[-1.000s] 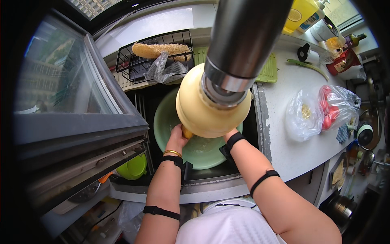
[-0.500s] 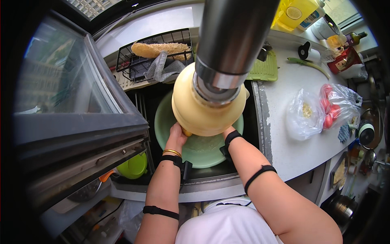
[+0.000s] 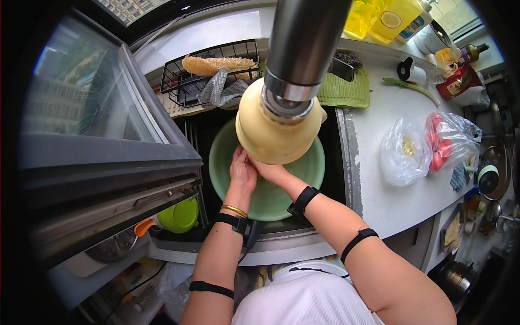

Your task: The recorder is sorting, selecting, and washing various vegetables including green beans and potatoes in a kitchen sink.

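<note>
My two hands meet over a pale green basin [image 3: 216, 181], partly under a cream tap head [image 3: 279, 130] on a dark metal spout. My left hand [image 3: 243, 172] is curled, its thumb side up, and the tap head covers some of its fingertips. Anything inside it is hidden. Against its inner side presses my right hand [image 3: 269, 170], reaching in from the right; its fingers are mostly out of sight behind the left hand and the tap head. A gold bangle and black straps circle the left forearm, black straps the right one.
The basin stands in a dark sink. Behind it, a black wire basket [image 3: 176, 89] holds a loofah [image 3: 216, 66] and a grey mesh cloth. An open window frame [image 3: 108, 162] juts in at left. Plastic bags [image 3: 405, 154] lie on the right counter [image 3: 379, 206]; a green colander [image 3: 179, 218] sits lower left.
My right hand has moved left and come against my left hand. A yellowish piece seen at the left hand's fingers is now hidden. The view has shifted slightly.
</note>
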Available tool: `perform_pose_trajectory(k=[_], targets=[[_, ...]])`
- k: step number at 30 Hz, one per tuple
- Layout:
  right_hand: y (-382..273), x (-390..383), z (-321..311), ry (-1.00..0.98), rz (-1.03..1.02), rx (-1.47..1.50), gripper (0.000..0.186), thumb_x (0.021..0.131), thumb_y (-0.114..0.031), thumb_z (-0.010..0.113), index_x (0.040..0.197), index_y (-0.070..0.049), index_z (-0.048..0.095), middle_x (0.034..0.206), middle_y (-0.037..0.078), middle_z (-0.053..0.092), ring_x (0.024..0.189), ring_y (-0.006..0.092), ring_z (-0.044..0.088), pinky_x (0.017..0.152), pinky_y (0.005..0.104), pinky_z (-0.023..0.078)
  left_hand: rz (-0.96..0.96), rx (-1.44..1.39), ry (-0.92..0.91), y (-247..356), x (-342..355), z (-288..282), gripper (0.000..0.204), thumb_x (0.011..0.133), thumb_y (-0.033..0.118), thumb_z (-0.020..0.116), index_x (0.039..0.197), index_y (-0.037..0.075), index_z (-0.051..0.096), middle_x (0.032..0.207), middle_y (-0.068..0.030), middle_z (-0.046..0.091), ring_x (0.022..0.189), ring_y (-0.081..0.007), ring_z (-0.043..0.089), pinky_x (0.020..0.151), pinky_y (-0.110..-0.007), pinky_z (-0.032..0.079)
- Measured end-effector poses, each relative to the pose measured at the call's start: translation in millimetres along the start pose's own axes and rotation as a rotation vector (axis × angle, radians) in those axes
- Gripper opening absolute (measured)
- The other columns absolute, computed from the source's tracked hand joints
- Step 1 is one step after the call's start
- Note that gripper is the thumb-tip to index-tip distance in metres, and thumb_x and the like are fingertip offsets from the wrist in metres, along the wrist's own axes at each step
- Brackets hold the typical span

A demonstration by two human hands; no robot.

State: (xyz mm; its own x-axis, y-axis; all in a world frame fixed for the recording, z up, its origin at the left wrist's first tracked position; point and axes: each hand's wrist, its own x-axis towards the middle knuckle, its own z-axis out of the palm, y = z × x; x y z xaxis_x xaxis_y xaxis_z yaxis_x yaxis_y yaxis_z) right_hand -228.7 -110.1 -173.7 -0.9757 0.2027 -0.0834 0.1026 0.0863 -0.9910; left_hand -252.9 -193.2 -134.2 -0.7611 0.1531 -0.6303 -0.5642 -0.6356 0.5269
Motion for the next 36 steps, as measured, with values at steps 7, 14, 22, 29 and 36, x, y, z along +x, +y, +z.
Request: perform_pose_trajectory(k=[7,14,22,29,36], targets=[[-49,6,-18,0.152,0.565,0.793,0.029,0.095,-0.025,0.037,0.092,-0.001,0.054,0.080,0.008,0.060,0.074,0.0156,0.057,0.071,0.0268,0.045,0.121,0.092,0.008,6,-31,31,0.029,0.093,0.019,0.039,0.115,0.002,0.045,0.115,-0.0048,0.051,0.109,-0.0169,0.047,0.096,-0.035,0.034],[-66,-1,-34,-0.089,0.444,0.486,0.031,0.094,-0.031,0.040,0.097,-0.003,0.054,0.084,0.009,0.060,0.077,0.0153,0.056,0.076,0.0279,0.045,-0.208,0.230,-0.276,13,-37,15,0.041,0.093,0.038,0.038,0.123,0.010,0.042,0.121,-0.0058,0.049,0.111,-0.0185,0.048,0.091,-0.037,0.041],[-81,1,-34,-0.105,0.445,0.243,0.023,0.089,-0.020,0.050,0.100,-0.001,0.057,0.086,0.008,0.062,0.081,0.0149,0.056,0.077,0.0264,0.045,-0.325,0.517,-0.162,26,-28,3,0.049,0.088,0.054,0.043,0.110,0.011,0.051,0.087,-0.0008,0.058,0.073,-0.0122,0.056,0.061,-0.025,0.045],[93,27,-73,0.277,0.326,-0.270,0.029,0.084,-0.021,0.054,0.102,0.001,0.058,0.093,0.015,0.064,0.089,0.0251,0.061,0.075,0.0332,0.048,-0.327,0.495,0.050,21,9,-30,0.037,0.085,0.045,0.054,0.098,0.011,0.051,0.087,-0.0051,0.060,0.079,-0.0195,0.059,0.071,-0.031,0.049],[-1,10,-34,-0.227,1.101,0.423,0.029,0.089,-0.030,0.046,0.098,-0.007,0.062,0.085,0.012,0.065,0.070,0.0195,0.063,0.064,0.0343,0.053,-0.537,0.295,0.152,-1,22,-74,0.029,0.091,0.035,0.042,0.103,0.010,0.050,0.094,-0.0069,0.060,0.085,-0.0218,0.057,0.077,-0.038,0.047]])
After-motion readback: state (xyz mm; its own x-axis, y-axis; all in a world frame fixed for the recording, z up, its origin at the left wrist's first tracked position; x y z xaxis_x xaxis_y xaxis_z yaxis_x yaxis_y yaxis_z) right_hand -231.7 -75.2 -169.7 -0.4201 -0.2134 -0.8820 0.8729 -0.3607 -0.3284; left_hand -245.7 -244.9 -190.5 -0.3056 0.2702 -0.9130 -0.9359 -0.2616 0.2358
